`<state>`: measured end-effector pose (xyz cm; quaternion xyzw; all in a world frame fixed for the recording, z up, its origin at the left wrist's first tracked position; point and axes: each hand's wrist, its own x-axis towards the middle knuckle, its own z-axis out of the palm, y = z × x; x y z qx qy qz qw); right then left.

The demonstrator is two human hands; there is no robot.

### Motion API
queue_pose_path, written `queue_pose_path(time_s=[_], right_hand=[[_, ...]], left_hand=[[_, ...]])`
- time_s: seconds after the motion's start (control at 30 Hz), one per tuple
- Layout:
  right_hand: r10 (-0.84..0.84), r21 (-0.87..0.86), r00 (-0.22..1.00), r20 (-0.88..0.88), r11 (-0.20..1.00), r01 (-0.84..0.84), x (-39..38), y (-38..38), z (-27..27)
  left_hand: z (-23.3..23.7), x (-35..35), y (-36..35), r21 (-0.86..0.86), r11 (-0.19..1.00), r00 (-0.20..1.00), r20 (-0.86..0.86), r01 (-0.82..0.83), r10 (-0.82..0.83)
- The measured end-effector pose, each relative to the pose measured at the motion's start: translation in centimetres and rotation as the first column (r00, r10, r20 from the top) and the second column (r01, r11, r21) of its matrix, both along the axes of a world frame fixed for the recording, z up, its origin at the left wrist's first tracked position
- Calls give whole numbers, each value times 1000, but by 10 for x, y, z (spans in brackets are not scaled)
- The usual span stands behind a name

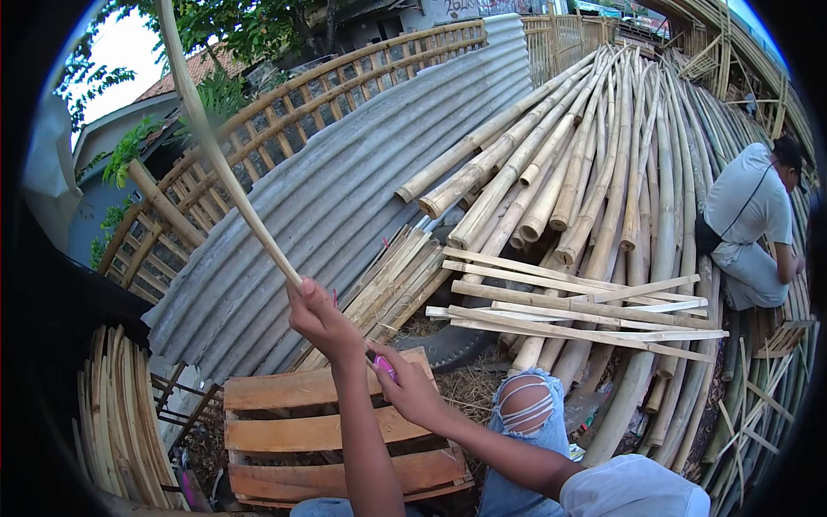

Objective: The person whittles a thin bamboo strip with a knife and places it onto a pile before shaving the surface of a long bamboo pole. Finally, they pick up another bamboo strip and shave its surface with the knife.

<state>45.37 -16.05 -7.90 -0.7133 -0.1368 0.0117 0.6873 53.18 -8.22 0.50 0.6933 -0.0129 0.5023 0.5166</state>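
The long bamboo strip [226,172] slants up and leftward from the person's left hand [323,320], whose fingers are wrapped around it, while just below and to the right the right hand [409,392] grips a pink-handled tool [385,368], perhaps a knife, its blade unclear.

A long, pale, kinda bowed bamboo strip [243,195] is gripped low down in the left hand [323,326], tipped steeply up and leftward. Some pink-coloured tool [385,368] is held in the right hand [408,392], mostly covered by fingers.
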Motion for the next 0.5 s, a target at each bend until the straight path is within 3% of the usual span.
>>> queue_pose_path(time_s=[0.3, 0.37, 0.5], right_hand=[[-68, -77, 996, 58, 994, 73, -5, 9, -5], [-26, 2, 999, -28, 1000, 26, -10, 6, 4], [-34, 36, 999, 6, 999, 34, -12, 9, -2]], left_hand=[[-2, -2, 3, -30, 999, 999, 20, 39, -38], [-2, -4, 5, -20, 999, 999, 12, 47, -47], [-4, -5, 7, 7, 999, 999, 14, 42, -42]])
